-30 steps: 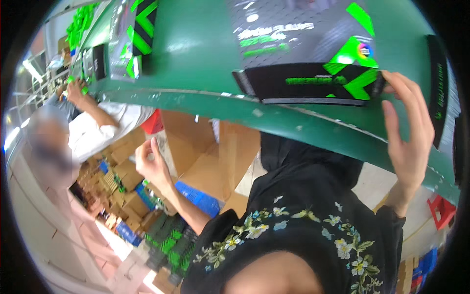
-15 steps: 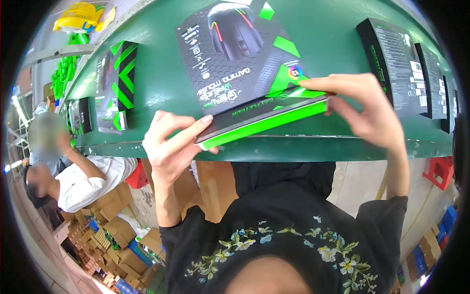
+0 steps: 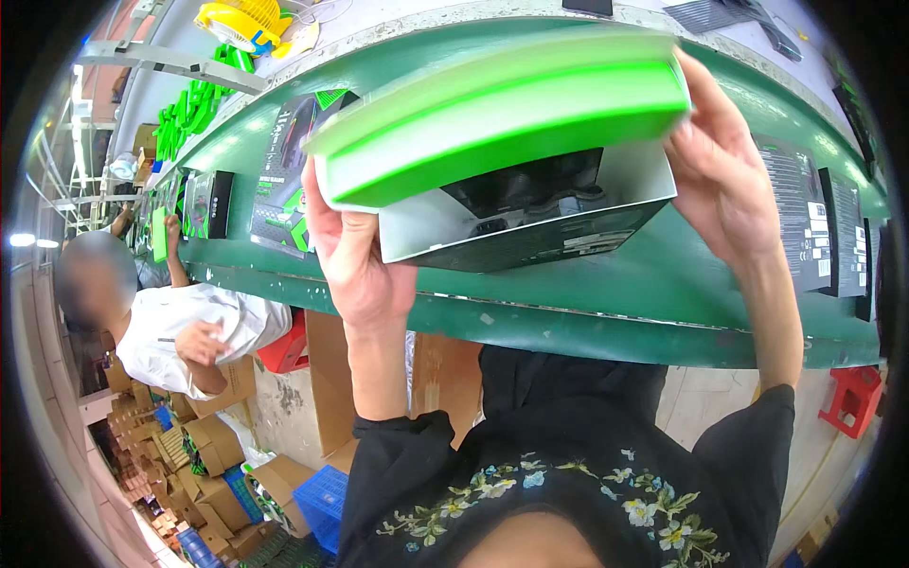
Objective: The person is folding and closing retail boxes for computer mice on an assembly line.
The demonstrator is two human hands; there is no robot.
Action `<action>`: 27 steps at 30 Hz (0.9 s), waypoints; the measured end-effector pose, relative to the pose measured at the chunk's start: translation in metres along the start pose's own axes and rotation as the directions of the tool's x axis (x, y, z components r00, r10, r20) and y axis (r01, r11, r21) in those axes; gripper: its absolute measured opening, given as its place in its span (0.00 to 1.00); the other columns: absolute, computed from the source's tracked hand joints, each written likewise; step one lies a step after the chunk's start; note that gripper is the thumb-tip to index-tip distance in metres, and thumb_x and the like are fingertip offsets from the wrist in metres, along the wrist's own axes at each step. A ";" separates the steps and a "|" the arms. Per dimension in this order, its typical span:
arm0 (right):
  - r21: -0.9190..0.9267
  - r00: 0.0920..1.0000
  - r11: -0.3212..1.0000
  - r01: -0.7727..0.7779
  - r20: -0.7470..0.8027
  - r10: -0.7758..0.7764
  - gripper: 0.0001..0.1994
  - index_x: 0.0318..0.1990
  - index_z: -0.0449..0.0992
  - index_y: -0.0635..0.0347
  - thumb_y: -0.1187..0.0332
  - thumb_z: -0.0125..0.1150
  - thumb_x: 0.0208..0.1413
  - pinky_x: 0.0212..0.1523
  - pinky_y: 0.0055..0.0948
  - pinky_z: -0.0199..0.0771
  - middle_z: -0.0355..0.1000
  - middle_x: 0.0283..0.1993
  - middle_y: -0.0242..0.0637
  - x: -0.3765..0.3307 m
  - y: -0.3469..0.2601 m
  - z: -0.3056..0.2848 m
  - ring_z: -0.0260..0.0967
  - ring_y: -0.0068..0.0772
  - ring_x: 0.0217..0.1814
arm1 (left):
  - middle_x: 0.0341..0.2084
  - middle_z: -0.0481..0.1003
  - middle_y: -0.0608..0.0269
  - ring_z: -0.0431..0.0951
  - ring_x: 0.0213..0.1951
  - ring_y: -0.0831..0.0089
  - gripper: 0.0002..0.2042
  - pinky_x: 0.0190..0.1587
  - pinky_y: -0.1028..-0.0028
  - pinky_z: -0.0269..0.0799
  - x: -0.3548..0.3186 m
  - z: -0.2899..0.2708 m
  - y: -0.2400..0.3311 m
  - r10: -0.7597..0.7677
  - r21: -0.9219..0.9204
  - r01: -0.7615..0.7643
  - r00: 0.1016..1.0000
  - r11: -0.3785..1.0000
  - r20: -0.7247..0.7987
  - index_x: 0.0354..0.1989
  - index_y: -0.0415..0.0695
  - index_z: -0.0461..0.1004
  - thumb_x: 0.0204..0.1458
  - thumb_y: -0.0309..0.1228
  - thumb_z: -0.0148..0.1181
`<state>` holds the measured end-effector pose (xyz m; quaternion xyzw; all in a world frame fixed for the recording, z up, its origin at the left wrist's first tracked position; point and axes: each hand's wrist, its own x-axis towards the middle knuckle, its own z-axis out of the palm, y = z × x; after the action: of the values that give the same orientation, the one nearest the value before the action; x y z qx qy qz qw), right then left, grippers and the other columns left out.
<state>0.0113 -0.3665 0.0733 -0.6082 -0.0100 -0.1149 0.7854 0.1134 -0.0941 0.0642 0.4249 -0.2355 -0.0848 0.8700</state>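
Between my hands, tilted up off the green table [image 3: 587,308], is a black mouse box [image 3: 559,248] with its lid side swung up. The bright green inner face [image 3: 511,128] of the lid spans the top, slightly blurred. Through the gap the white inner walls show, and a dark black item [image 3: 530,189] sits inside; its exact kind is hard to make out. My left hand [image 3: 365,260] grips the left end, thumb against the lid's lower edge. At the right end, my right hand [image 3: 720,166] is closed round the lid and box side.
Further boxes stand on the table: a printed box [image 3: 277,185] and a smaller one [image 3: 208,204] to the left, dark boxes [image 3: 800,208] to the right. A co-worker in a white shirt [image 3: 204,312] holds a green piece [image 3: 159,234]. A yellow fan [image 3: 241,24] stands far left.
The box, before lying low with its green edge toward me, is now lifted and opened, showing its inside. Both hands have shifted round its ends. The co-worker now holds up a green piece.
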 end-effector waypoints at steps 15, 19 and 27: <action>-0.462 0.877 0.811 0.358 0.465 -0.123 0.21 0.50 0.75 0.54 0.52 0.56 0.55 0.66 0.53 0.54 0.58 0.64 0.65 -0.037 -0.053 -0.024 0.58 0.62 0.66 | 0.46 0.74 0.41 0.77 0.45 0.53 0.16 0.47 0.62 0.73 0.006 0.021 0.013 0.136 0.368 -0.364 0.844 0.856 0.518 0.28 0.42 0.81 0.27 0.34 0.72; -0.642 0.968 0.740 0.203 0.244 -0.054 0.23 0.53 0.73 0.55 0.51 0.57 0.55 0.67 0.52 0.52 0.59 0.64 0.61 -0.053 -0.050 -0.021 0.57 0.60 0.68 | 0.46 0.75 0.44 0.77 0.48 0.51 0.14 0.49 0.61 0.74 -0.003 0.021 0.004 0.112 0.408 -0.369 0.841 0.835 0.530 0.28 0.40 0.81 0.29 0.29 0.72; -0.707 0.954 0.642 0.298 0.239 -0.180 0.25 0.54 0.73 0.52 0.52 0.58 0.49 0.65 0.47 0.59 0.57 0.66 0.59 -0.051 -0.024 -0.042 0.56 0.55 0.69 | 0.57 0.66 0.34 0.67 0.59 0.39 0.25 0.61 0.53 0.62 -0.057 0.065 -0.038 0.444 0.682 -0.420 0.883 0.599 0.153 0.52 0.32 0.74 0.41 0.27 0.61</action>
<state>-0.0482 -0.4041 0.0774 -0.8721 -0.1007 -0.1671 0.4488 0.0347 -0.1432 0.0501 0.6522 -0.3309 0.2299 0.6421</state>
